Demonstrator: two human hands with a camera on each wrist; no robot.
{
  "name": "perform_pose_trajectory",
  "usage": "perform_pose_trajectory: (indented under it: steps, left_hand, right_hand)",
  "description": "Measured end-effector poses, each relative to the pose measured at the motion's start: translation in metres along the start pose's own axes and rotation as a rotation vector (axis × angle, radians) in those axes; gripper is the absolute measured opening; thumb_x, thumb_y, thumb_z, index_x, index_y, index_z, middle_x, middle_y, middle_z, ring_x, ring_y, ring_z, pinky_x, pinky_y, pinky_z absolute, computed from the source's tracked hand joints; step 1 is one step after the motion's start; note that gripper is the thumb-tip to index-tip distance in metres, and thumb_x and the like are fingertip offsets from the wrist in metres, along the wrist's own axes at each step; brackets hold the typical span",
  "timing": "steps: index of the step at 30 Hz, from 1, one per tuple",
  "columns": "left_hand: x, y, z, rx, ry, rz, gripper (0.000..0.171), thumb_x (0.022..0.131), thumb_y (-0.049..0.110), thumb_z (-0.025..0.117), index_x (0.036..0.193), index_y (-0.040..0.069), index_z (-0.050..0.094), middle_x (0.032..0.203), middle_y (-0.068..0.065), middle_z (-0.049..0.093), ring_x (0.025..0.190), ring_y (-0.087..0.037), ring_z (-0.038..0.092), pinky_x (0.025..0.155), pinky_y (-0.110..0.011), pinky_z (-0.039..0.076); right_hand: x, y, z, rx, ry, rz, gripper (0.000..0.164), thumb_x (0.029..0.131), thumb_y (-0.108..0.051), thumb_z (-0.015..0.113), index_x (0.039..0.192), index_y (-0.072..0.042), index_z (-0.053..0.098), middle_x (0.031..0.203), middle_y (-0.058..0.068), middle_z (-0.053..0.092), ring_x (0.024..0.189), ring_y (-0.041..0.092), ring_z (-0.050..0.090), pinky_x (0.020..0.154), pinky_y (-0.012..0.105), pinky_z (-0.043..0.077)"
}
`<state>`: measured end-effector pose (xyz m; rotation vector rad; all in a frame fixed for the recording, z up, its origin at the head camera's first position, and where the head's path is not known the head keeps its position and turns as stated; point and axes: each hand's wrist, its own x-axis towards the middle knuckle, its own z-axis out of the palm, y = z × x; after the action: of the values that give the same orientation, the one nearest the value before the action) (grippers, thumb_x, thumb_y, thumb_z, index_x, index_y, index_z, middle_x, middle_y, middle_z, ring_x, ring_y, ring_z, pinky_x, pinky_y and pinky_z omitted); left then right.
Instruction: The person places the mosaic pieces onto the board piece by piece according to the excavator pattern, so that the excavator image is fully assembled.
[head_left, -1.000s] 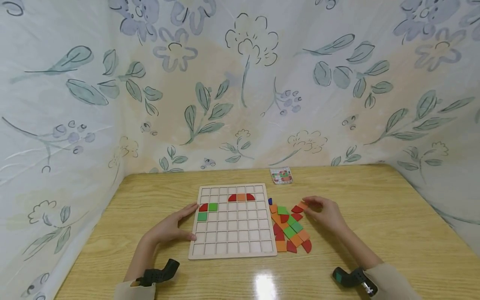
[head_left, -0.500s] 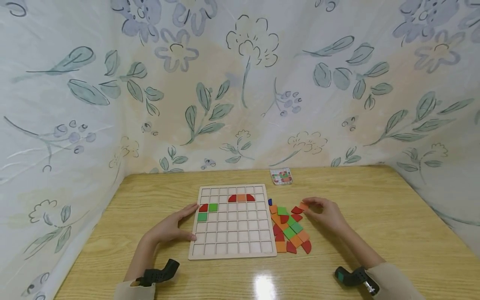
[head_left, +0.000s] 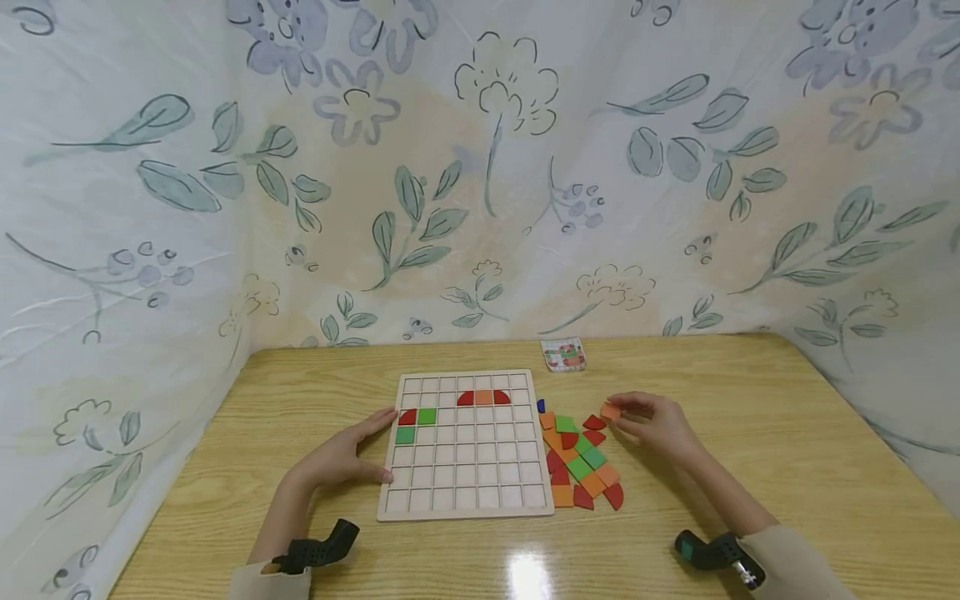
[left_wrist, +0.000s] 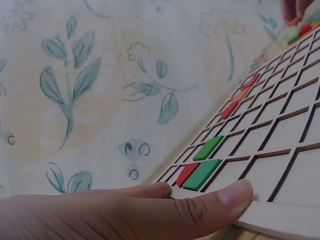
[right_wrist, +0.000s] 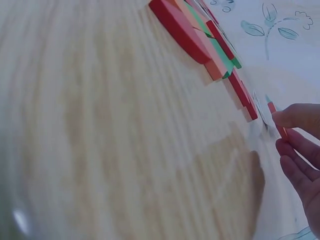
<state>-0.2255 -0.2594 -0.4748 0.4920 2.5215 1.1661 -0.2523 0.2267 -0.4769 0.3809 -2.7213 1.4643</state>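
My right hand (head_left: 660, 425) pinches an orange square tile (head_left: 611, 410) between thumb and fingers, just right of a loose pile. In the right wrist view that tile (right_wrist: 278, 121) is seen edge-on, lifted off the table. My left hand (head_left: 341, 454) rests at the left edge of a wooden grid board (head_left: 465, 514); its thumb and forefinger are spread along the rim. On the board lie a red quarter-round tile (head_left: 408, 417), a green tile (head_left: 427, 416) and a darker green tile (head_left: 405, 435). Higher up, an orange tile (head_left: 483, 397) sits between two red quarter-rounds.
Loose red, green and orange tiles (head_left: 579, 468) lie in a pile along the board's right side, some overlapping. A small blue piece (head_left: 541, 406) lies by the board's edge. A printed pattern card (head_left: 563, 354) lies at the back of the table, before the floral cloth (head_left: 480, 208).
The orange square in my right hand has come away from the red quarter-round beside it and tilted up slightly. My left hand and the board stay put.
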Motion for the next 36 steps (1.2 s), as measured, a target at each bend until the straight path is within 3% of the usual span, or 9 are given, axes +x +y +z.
perform_pose_trajectory:
  steps: [5, 12, 17, 25, 31, 36]
  left_hand:
    - [0.000, 0.001, 0.000, 0.007, 0.001, 0.005, 0.096, 0.068, 0.034, 0.080, 0.146, 0.014, 0.029, 0.153, -0.013, 0.018, 0.139, -0.040, 0.011, 0.105, -0.062, 0.016]
    - [0.000, 0.001, -0.001, -0.002, -0.001, 0.007, 0.095, 0.068, 0.033, 0.080, 0.146, 0.014, 0.029, 0.153, -0.012, 0.018, 0.139, -0.040, 0.010, 0.105, -0.063, 0.015]
    - [0.000, 0.000, 0.000, -0.003, -0.006, 0.014, 0.095, 0.069, 0.034, 0.080, 0.146, 0.014, 0.028, 0.153, -0.012, 0.018, 0.139, -0.039, 0.010, 0.106, -0.062, 0.015]
    - [0.000, -0.001, 0.000, -0.002, -0.003, 0.013, 0.095, 0.068, 0.034, 0.080, 0.146, 0.016, 0.029, 0.153, -0.012, 0.018, 0.139, -0.039, 0.011, 0.106, -0.062, 0.016]
    - [0.001, -0.002, 0.001, -0.001, -0.004, 0.008, 0.094, 0.068, 0.034, 0.080, 0.146, 0.017, 0.029, 0.153, -0.010, 0.018, 0.139, -0.038, 0.011, 0.106, -0.062, 0.017]
    - [0.000, 0.000, 0.000, 0.007, 0.002, -0.002, 0.095, 0.068, 0.035, 0.080, 0.146, 0.016, 0.029, 0.153, -0.011, 0.018, 0.139, -0.039, 0.011, 0.105, -0.062, 0.016]
  right_hand:
    - [0.001, -0.004, 0.002, 0.010, 0.003, 0.004, 0.032, 0.082, -0.007, 0.068, 0.112, 0.005, 0.063, 0.111, 0.021, 0.063, 0.101, 0.033, 0.062, 0.077, 0.018, 0.051]
    - [0.005, -0.018, 0.011, 0.010, -0.018, 0.035, 0.035, 0.083, -0.019, 0.069, 0.113, -0.001, 0.064, 0.112, 0.015, 0.065, 0.104, 0.030, 0.061, 0.085, 0.032, 0.051]
    - [0.010, -0.029, 0.022, 0.055, -0.045, 0.027, 0.037, 0.082, -0.023, 0.071, 0.112, -0.003, 0.065, 0.112, 0.014, 0.065, 0.106, 0.031, 0.059, 0.084, 0.030, 0.052]
    - [0.023, -0.047, 0.047, 0.095, -0.090, -0.063, 0.033, 0.082, -0.021, 0.070, 0.110, -0.004, 0.067, 0.112, 0.012, 0.065, 0.106, 0.030, 0.059, 0.086, 0.032, 0.051]
    - [0.033, -0.060, 0.070, 0.099, -0.116, -0.096, 0.025, 0.081, -0.019, 0.072, 0.104, -0.010, 0.070, 0.109, 0.007, 0.066, 0.105, 0.029, 0.059, 0.088, 0.040, 0.050]
    - [0.043, -0.073, 0.090, 0.084, -0.144, -0.206, 0.024, 0.082, -0.016, 0.071, 0.105, -0.009, 0.070, 0.105, 0.007, 0.068, 0.100, 0.025, 0.062, 0.086, 0.043, 0.050]
